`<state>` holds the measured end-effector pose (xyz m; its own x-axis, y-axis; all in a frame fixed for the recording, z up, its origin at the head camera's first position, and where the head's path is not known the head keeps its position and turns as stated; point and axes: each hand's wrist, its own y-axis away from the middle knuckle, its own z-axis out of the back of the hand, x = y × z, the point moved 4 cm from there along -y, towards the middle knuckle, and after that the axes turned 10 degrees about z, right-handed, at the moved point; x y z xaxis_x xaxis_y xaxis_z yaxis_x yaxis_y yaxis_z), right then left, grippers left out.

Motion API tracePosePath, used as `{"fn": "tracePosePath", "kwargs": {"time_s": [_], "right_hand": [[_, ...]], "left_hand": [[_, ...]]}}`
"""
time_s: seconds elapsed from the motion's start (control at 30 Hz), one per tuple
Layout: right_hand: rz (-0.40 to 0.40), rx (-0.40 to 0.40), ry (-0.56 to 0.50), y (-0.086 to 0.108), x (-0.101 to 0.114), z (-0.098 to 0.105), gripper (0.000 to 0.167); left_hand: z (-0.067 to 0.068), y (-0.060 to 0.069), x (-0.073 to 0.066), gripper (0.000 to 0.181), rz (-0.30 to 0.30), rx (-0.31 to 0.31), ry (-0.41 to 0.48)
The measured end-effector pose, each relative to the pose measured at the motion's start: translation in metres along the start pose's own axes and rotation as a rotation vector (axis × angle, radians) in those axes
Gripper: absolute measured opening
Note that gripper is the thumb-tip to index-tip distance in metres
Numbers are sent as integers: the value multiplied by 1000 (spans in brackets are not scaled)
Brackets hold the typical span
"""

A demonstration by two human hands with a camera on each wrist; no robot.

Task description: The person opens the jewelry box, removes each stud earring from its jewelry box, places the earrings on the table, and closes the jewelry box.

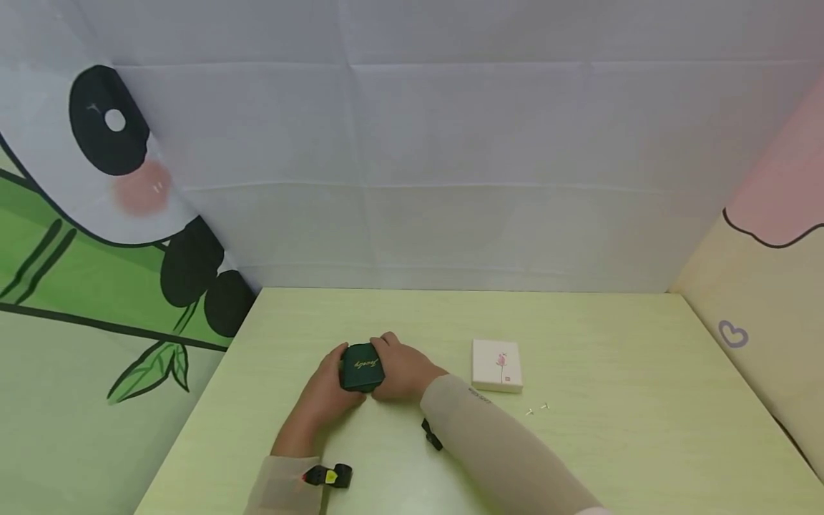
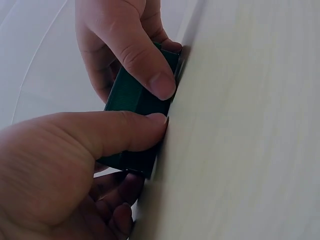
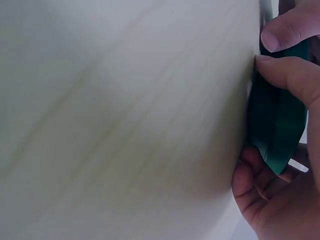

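Note:
A small dark green box (image 1: 362, 366) with gold lettering on its lid is held between both hands over the table. My left hand (image 1: 330, 392) grips its left side, and my right hand (image 1: 404, 368) grips the right side. In the left wrist view both thumbs press the near side of the green box (image 2: 123, 97), my left hand (image 2: 55, 160) below and my right hand (image 2: 122, 37) above. The right wrist view has the green box (image 3: 276, 120) at the right edge, fingers of my right hand (image 3: 290, 200) curled around it. The lid looks closed.
A white square box (image 1: 494, 363) with a pink flower print lies on the table (image 1: 611, 429) right of the hands. Two tiny pale pieces (image 1: 537, 409) lie just in front of it. A light cloth (image 1: 418, 143) hangs behind the table, and printed panels flank both sides.

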<state>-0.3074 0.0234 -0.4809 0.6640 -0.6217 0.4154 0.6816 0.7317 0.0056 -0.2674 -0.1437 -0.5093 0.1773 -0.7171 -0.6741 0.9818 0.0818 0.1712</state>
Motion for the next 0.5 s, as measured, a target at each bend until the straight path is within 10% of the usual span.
{"fn": "tracePosePath", "kwargs": {"time_s": [0.5], "right_hand": [[-6,-51,-100,14,13,-5,92]], "left_hand": [[2,15,-3,98,-9,37,10]]}}
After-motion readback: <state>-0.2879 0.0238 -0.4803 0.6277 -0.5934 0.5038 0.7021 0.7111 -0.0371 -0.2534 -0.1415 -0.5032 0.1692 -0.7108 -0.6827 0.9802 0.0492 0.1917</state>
